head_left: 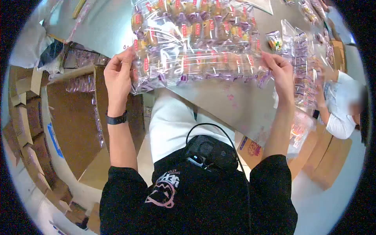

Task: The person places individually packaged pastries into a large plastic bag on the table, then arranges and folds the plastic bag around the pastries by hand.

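A large clear plastic bag (199,51) spans the space between my hands. Inside it lie rows of small wrapped snacks with purple ends and red labels. My left hand (119,70), below a black wristband, pinches the bag's left edge between thumb and fingers. On the opposite side my right hand (279,68) grips the right edge the same way. The bag's near side hangs by the edge of the grey table (219,96), and its far part runs out of view at the top.
An open cardboard box (74,129) with wrapped snacks stands at the left. More cartons (329,156) are at the lower right. Another person (340,98) in a white top handles a bag of packs (305,74) on the right. A loose snack pack (275,41) lies near my right hand.
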Tool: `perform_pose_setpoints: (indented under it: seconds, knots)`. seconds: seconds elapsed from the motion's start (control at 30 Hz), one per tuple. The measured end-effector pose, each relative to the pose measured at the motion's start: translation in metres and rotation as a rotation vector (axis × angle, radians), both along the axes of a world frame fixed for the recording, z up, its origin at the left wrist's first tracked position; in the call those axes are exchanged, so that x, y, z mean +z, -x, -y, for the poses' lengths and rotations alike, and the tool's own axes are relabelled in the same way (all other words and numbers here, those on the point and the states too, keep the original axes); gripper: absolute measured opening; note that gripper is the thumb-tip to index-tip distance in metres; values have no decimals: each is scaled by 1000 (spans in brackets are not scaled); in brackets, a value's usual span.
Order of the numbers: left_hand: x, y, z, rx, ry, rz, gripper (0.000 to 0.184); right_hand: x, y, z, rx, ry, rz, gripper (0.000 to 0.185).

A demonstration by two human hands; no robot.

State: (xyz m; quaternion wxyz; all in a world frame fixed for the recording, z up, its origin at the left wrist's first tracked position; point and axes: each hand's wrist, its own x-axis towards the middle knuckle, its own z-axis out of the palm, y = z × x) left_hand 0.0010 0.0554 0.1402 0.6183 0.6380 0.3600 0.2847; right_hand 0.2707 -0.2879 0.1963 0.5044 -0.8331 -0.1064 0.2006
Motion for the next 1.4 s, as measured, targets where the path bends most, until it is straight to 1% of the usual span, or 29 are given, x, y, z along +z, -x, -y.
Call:
perform_pose_setpoints:
  seconds: [0.03,0.07,0.1,0.17,0.23,0.27,0.37,0.43,0.47,0.57,0.6,0.7,0.73,0.8,0.93,1.0,1.03,1.1,1.13,1.2,1.3,1.4]
  knots:
    - [1,2,0,6,22,-63,26,-2,-3,0,-16,49,-18,28]
    - [5,2,-1,2,38,-126,26,-3,-8,1,37,79,9,26]
    - [6,3,-5,7,57,-191,25,-3,-6,0,33,57,-12,25]
    - [-3,4,-8,-1,9,-128,28,-4,-4,-2,31,10,-50,23]
    - [-6,4,-4,14,-39,-19,29,-22,-10,2,34,-85,-46,20]
    - [-9,5,-4,27,-80,-31,27,-29,-11,4,37,-132,-46,19]
    - [-14,6,-10,43,-193,-45,24,-26,-8,0,62,-90,55,14]
    - [-8,14,-6,29,-259,-27,23,-6,12,-9,91,-89,311,15]
    - [6,12,0,18,-303,-51,21,2,18,-11,106,-85,432,16]
    - [14,16,-1,-14,-318,-32,21,4,15,-9,200,-78,383,17]
    - [8,17,-5,-40,-373,-44,21,-2,9,-7,231,1,374,18]
    - [2,21,-8,-50,-355,-84,22,-14,5,-6,163,-70,230,18]
    - [0,21,-9,-54,-405,-64,21,-14,4,-7,176,-43,335,19]
    - [0,21,-8,-75,-312,-59,23,-15,2,-10,199,13,542,20]
    - [-7,22,-13,-76,-226,-50,24,-26,-2,-9,159,-69,261,21]
    - [-14,27,-20,-117,-133,-18,22,-24,-6,-9,147,-76,95,20]
    - [-17,28,-23,-135,-91,-1,21,-22,-8,-10,149,-49,52,18]
    - [-24,26,-20,-65,11,29,21,-17,-11,-13,160,0,-36,16]
    - [-25,21,-20,-30,60,51,20,-21,-17,-15,181,41,95,15]
    - [-21,18,-19,-37,41,36,19,-29,-18,-13,217,142,339,14]
    - [-15,19,-18,-37,31,-19,18,-19,-9,-16,182,170,299,15]
    - [-12,21,-19,-23,48,-77,19,-12,7,-21,21,123,115,15]
